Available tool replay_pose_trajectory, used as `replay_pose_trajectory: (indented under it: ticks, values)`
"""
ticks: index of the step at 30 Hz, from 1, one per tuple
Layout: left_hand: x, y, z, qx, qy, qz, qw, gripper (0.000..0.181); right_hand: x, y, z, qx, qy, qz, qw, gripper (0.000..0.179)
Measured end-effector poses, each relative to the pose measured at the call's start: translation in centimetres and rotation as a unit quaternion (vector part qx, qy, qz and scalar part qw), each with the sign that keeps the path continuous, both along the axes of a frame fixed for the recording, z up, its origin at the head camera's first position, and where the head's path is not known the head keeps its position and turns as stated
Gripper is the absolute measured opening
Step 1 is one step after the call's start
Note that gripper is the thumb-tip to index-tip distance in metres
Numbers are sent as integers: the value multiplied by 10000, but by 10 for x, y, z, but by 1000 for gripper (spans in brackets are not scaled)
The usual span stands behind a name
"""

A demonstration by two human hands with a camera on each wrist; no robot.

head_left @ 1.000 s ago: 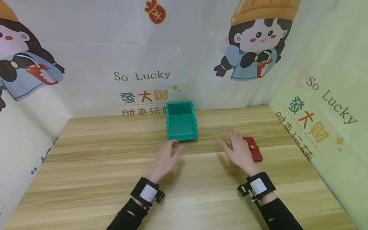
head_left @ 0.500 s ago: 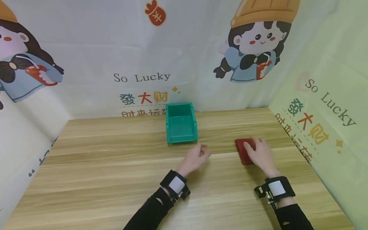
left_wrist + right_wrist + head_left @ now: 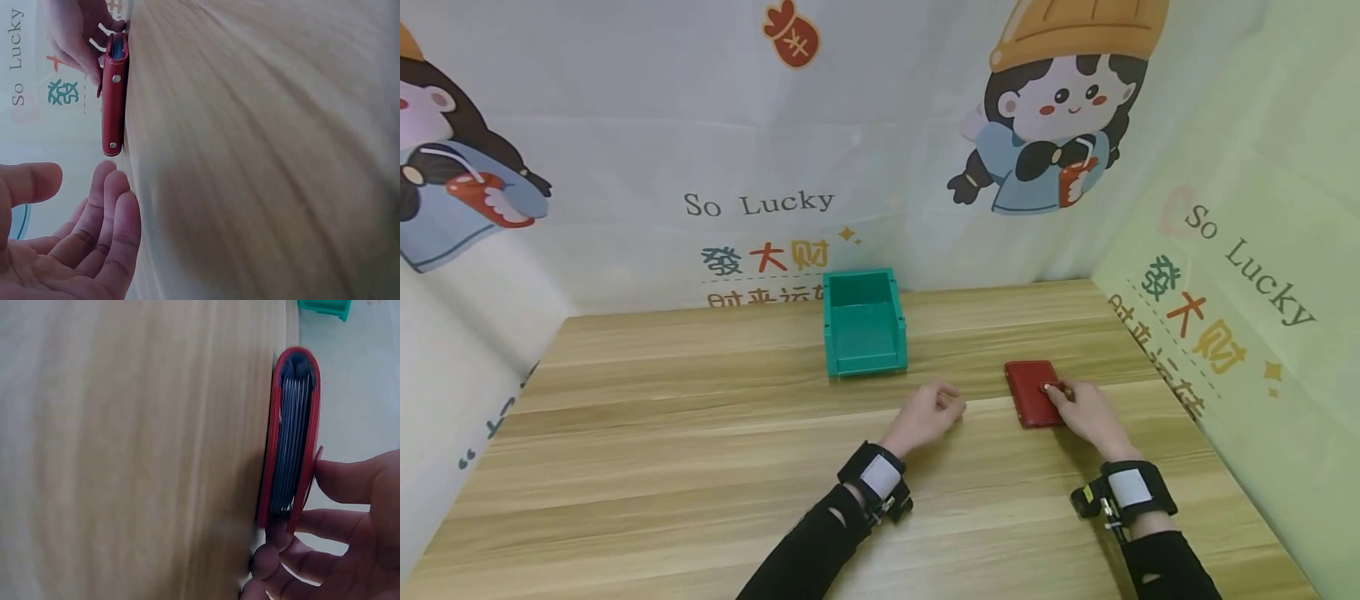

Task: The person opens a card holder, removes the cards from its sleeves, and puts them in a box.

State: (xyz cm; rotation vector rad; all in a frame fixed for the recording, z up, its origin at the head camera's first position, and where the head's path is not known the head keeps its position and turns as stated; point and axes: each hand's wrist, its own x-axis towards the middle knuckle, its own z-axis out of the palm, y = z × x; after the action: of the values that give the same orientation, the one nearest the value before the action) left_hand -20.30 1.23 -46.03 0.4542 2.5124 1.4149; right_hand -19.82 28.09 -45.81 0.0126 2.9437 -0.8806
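A red card holder (image 3: 1028, 397) with a snap strap lies on the wooden table (image 3: 700, 467) at the right. My right hand (image 3: 1093, 418) pinches it by its right edge. In the right wrist view the thumb (image 3: 347, 481) presses at the strap, and a fingertip sits at the cover's lower edge. A stack of clear sleeves (image 3: 294, 444) shows between the covers. To the left of the holder, my left hand (image 3: 923, 417) hovers with loosely bent fingers and holds nothing. In the left wrist view its fingertips (image 3: 117, 181) point at the holder's spine, just short of it.
A green open-front plastic bin (image 3: 867, 365) stands at the back middle of the table, close to the printed backdrop (image 3: 625, 150). Another printed sheet (image 3: 1262, 433) borders the table on the right. Each wrist wears a black strapped camera.
My right hand has moved right, across the card holder to its right edge, and now pinches it. My left hand has moved right, away from the bin toward the holder.
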Motion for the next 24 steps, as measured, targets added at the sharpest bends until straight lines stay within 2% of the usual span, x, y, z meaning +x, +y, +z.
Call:
replay_pose_trajectory:
  ticks: [7, 13, 18, 24]
  values:
    - [-2, 19, -1, 218, -298, -163, 9992, 36, 2, -7, 0, 113, 234, 95, 9996, 47]
    - [-3, 30, -3, 178, -530, -74, 9984, 40, 1, -27, -4, -211, 281, 256, 9991, 43]
    - [-4, 28, -6, -37, -765, 127, 9970, 55, 1, -42, -6, -460, 226, 179, 9985, 41]
    - [-6, 19, -6, -136, -888, 31, 9960, 73, 2, -53, -5, -838, 87, 186, 9963, 43]
